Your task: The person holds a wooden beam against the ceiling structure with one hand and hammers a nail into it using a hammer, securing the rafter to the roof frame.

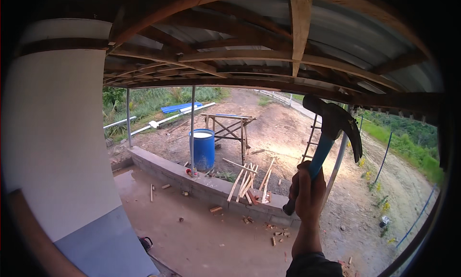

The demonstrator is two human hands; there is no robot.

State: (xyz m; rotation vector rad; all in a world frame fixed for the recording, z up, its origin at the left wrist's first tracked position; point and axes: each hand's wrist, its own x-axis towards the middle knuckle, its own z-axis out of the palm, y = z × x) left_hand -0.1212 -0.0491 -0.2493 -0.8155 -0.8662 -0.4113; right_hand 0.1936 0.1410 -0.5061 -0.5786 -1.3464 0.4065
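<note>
My right hand point(307, 193) is raised at the right, its fingers wrapped round the handle of a claw hammer point(331, 123). The hammer stands upright, with its dark metal head above the fist. Its face points left and its curved claw hangs down to the right. Blue covers the upper handle, and a dark butt end sticks out below the fingers. Wooden roof framing point(240, 55) spans overhead, and the hammer head appears just below it in the picture; I cannot tell whether they touch. My left hand is out of view.
A low block wall point(192, 177) carries thin posts and loose wood strips point(246, 183). Beyond it stand a blue barrel point(203, 152) and a wooden trestle point(230, 117). Wood offcuts point(216, 209) litter the floor. A ladder point(309, 142) rises behind the hammer. A white wall point(57, 133) fills the left.
</note>
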